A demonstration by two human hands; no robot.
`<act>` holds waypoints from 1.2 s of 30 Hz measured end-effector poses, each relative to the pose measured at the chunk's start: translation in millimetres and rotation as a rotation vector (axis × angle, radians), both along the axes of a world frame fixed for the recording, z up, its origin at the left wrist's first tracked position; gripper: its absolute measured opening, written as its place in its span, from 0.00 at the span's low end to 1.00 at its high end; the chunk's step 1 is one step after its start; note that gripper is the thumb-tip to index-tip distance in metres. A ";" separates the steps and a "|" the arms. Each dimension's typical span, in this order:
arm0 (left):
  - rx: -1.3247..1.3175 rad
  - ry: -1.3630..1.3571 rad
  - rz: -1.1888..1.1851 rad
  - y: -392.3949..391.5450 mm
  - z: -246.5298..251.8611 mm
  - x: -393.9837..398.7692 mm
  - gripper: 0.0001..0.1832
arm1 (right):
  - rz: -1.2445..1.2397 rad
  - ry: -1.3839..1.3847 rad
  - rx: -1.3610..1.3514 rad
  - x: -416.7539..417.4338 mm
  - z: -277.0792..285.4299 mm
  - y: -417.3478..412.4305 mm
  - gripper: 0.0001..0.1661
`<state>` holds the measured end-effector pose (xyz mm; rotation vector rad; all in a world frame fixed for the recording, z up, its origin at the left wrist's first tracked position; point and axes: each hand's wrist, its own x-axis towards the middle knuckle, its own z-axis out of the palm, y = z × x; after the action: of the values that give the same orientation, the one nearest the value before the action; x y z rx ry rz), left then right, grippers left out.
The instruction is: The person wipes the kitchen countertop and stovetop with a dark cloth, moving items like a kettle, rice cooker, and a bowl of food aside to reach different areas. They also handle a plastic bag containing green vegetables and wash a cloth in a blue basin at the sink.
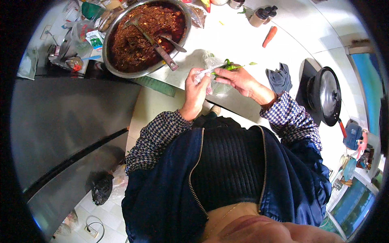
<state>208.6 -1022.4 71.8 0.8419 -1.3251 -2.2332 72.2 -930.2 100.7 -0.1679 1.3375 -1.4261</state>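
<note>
Over the counter's front edge, my left hand (197, 88) pinches the gathered top of a clear plastic bag (222, 88). Beside it, my right hand (238, 78) holds several green chili peppers (228, 67), their tips poking out past the fingers. The bag hangs between and behind both hands, and part of it is hidden by them. A small green piece of pepper (253, 63) lies on the counter just beyond my right hand. Patterned sleeve covers reach up both forearms.
A large metal basin (106, 57) of dark red chili paste stands at the left with a spatula (164, 56) in it. A carrot (269, 36), a dark cloth (279, 77) and a lidded wok (327, 94) on a stove are at the right. Jars (259, 17) stand behind.
</note>
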 end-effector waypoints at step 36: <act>-0.141 -0.188 -0.040 -17.6 23.3 -4.9 0.09 | 0.513 2.053 0.896 -286.8 -152.1 -121.8 0.25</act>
<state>203.8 -1040.0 95.1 1.0012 -1.5779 -2.1032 -214.6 -1052.0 -51.4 -1.4601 2.9451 0.4173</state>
